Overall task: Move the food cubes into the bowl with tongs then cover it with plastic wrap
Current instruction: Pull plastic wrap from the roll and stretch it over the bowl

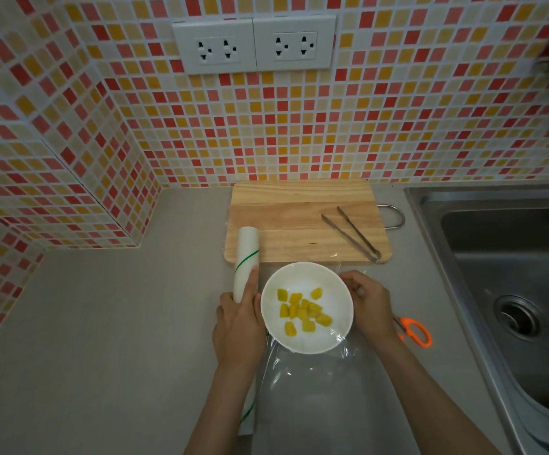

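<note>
A white bowl [307, 307] sits on the grey counter and holds several yellow food cubes [302, 311]. Clear plastic wrap [312, 382] stretches over the bowl and spills toward me across the counter. My left hand [238, 323] grips the white plastic wrap roll [246, 259], which lies lengthwise just left of the bowl. My right hand [366, 302] pinches the wrap's edge at the bowl's right rim. Metal tongs [351, 233] lie idle on the wooden cutting board [283, 221] behind the bowl.
Orange-handled scissors [414, 331] lie on the counter right of my right wrist. A steel sink [509, 277] fills the right side. A tiled wall with two power outlets [255, 44] rises behind, and a tiled corner juts out on the left.
</note>
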